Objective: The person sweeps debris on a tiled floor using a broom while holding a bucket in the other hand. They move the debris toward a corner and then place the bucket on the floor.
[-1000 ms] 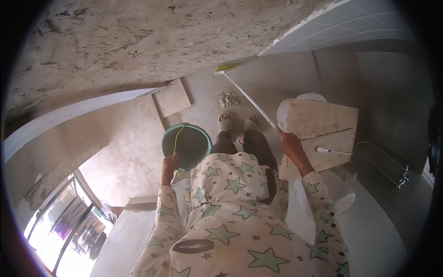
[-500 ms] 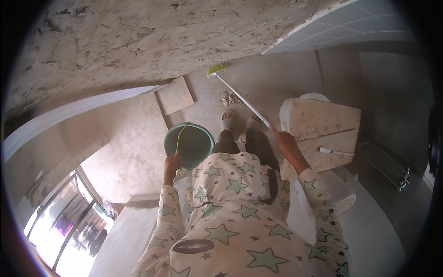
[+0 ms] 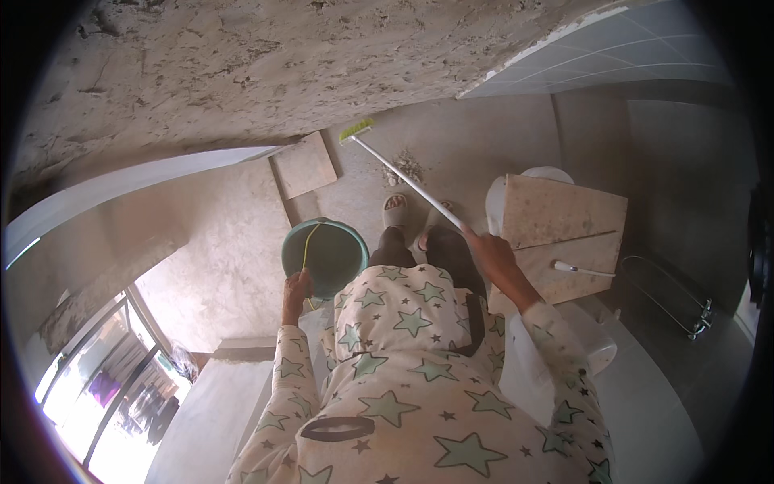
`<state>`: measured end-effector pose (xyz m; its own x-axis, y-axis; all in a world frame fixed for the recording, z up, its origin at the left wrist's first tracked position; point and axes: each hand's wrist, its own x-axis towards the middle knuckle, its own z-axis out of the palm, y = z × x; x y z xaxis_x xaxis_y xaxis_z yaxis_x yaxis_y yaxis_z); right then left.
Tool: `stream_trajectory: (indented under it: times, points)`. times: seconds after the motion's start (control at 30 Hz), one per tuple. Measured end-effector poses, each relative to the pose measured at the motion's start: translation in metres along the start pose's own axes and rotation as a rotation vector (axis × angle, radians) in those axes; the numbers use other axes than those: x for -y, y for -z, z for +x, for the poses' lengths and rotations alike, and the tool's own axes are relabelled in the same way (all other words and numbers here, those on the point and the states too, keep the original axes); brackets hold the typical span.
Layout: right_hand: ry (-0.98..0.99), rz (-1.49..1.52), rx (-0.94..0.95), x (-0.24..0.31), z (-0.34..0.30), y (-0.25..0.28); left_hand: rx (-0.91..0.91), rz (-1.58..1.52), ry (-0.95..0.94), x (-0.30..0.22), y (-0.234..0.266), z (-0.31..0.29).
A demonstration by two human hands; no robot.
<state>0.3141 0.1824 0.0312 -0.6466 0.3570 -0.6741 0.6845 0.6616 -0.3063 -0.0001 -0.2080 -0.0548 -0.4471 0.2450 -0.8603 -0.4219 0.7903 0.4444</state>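
My left hand [image 3: 298, 286] is closed on the yellow handle [image 3: 307, 242] of a green bucket [image 3: 334, 260], which hangs or stands beside my left leg; whether it touches the floor I cannot tell. Dark shade covers the bucket's inside. My right hand [image 3: 493, 256] grips the upper end of a white broom stick, in front of my right thigh. The broom [image 3: 407, 179] slants away to the far left, where its yellow-green bristle head [image 3: 355, 131] is on the floor near the rough wall. A small pile of rubble [image 3: 402, 167] lies beside the stick, ahead of my slippers [image 3: 395, 211].
A flat board [image 3: 304, 167] lies by the wall at left. On the right, a larger board [image 3: 564, 211] covers a white fixture, with a white hand shower [image 3: 566, 266] on it. A tap with a looped hose [image 3: 700, 319] is farther right. A bright window [image 3: 113, 387] is at lower left.
The broom head has swung left and slightly nearer, away from the far side of the rubble pile. My right hand has shifted a little left with the stick. The bucket stays in my left hand.
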Motion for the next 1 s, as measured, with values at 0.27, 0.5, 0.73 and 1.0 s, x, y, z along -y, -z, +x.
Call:
stream_trajectory:
  times: [0.27,0.5,0.73,1.0]
  points:
    - [-0.016,-0.044,0.066,-0.010,0.002,-0.014,-0.002,-0.041,-0.021,0.007,0.009,0.001]
    - [-0.103,-0.038,0.134,-0.023,-0.050,0.008,-0.009,-0.016,-0.020,0.011,-0.001,0.008]
    - [-0.107,-0.075,-0.084,-0.034,0.013,0.003,0.003,0.035,-0.050,0.004,0.005,0.007]
    - [-0.268,0.051,-0.043,-0.061,-0.013,-0.016,-0.012,0.003,-0.007,-0.008,0.004,0.000]
